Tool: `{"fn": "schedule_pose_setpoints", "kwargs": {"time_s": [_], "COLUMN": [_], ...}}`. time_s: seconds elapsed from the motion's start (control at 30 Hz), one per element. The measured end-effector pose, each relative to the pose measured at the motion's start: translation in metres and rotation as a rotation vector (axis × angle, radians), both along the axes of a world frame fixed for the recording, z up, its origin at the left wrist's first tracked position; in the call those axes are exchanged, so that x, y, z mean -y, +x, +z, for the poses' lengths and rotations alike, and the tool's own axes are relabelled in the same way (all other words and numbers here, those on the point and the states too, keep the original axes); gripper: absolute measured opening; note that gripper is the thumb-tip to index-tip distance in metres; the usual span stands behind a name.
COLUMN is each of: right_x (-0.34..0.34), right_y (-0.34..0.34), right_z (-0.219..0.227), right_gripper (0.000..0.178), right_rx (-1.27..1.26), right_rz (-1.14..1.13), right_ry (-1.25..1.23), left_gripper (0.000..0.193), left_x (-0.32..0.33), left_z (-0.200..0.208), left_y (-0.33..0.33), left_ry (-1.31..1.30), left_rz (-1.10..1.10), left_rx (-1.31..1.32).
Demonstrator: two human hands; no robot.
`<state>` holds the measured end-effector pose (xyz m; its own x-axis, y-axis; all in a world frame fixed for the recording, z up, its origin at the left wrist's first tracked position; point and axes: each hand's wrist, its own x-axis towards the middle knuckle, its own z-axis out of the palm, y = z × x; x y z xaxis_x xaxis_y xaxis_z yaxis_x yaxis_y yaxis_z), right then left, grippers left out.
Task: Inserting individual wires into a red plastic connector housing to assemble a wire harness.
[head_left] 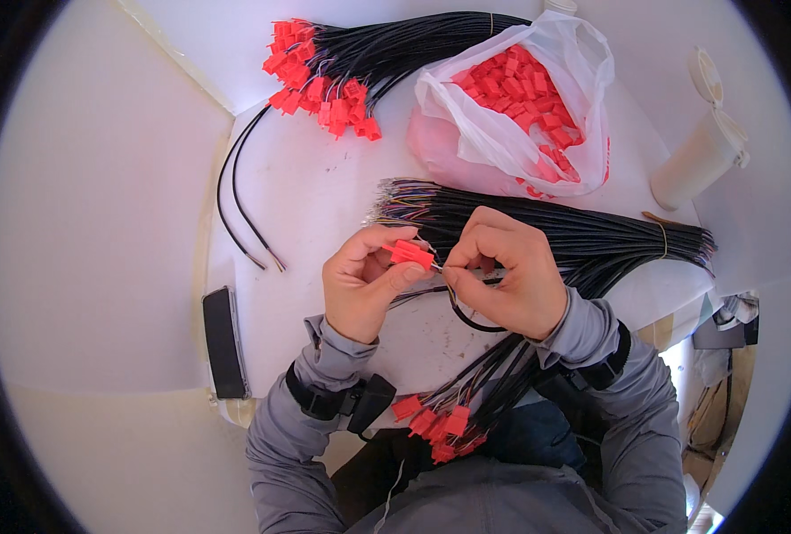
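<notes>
My left hand [365, 278] pinches a red plastic connector housing [409, 254] between thumb and fingers. Close on its right, my right hand [509, 271] grips the thin wire ends of a black cable [466, 319] at the housing's edge. Whether the wire tips sit inside the housing, I cannot tell. The cable loops down below my right hand. Just behind both hands lies a tied bundle of black cables [582, 227] with bare coloured wire ends toward the left. Cables with red connectors [440, 427] rest over my lap at the table's near edge.
At the back lies another cable bundle [413, 40] with red connectors. Beside it stands an open white plastic bag [440, 111] full of red housings. Two loose black cables [235, 200] lie at left, above a dark rectangular device [224, 343]. A pale flip-lid container [698, 160] is at right.
</notes>
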<state>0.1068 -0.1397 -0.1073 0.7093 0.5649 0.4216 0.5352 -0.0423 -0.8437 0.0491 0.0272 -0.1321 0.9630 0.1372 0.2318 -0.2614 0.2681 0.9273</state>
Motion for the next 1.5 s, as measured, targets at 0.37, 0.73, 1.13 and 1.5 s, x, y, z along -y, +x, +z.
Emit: {"fn": "schedule_pose_setpoints", "kwargs": {"time_s": [0.37,0.73,1.13,1.5], "right_x": [-0.001,-0.001,0.001,0.004], "right_y": [0.000,0.008,0.007,0.008], "right_z": [-0.003,-0.012,-0.008,-0.010], "right_gripper": [0.008,0.014,0.012,0.012], "right_rx": [0.024,-0.713,-0.752,-0.941], "right_rz": [-0.014,0.171,0.188,0.325], "right_ry": [0.008,0.169,0.116,0.327], "left_gripper": [0.032,0.034,0.037,0.036], "left_x": [-0.002,-0.001,-0.001,-0.002], "left_z": [0.000,-0.002,0.002,-0.001], "left_y": [0.000,0.001,0.001,0.001], "left_ry": [0.098,0.087,0.149,-0.047], "left_rz": [-0.019,-0.037,-0.053,-0.039], "left_rx": [0.037,0.070,0.128,0.024]}}
